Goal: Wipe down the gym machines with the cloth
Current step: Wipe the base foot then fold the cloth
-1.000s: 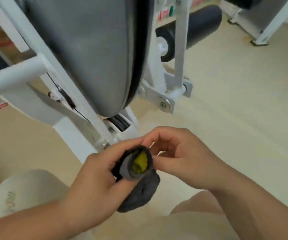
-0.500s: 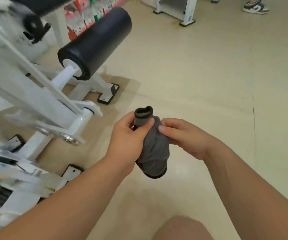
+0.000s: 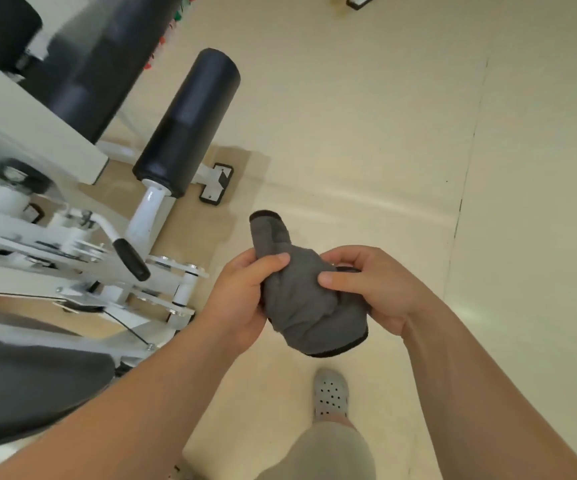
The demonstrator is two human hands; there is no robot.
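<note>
Though smeared by blur along the left edge, reads as a white-painted steel gym machine frame (image 3: 37,244), with a dark grey padded seat (image 3: 30,386) low in the left corner. Carries a black cylindrical foam roller pad (image 3: 186,123) on a white tube, slanting up and to the right, and a short black-gripped lever (image 3: 131,259) lower down. Rests on a black-edged white foot plate (image 3: 216,183) lying flat on the pale beige floor (image 3: 384,116). Right of the machine, at centre: left hand (image 3: 238,299) wrapped round the left flank of a bunched grey cloth with dark trimmed edges (image 3: 300,299), thumb laid across its upper front. Cloth held up in the air over the floor, near the machine but apart from it, one rolled end poking up above the left thumb. Next, right hand (image 3: 373,285) gripping the cloth's right side, thumb pressed on the front, fingers curled behind. Below the hands, a pale grey perforated clog (image 3: 330,394) on the floor.
</note>
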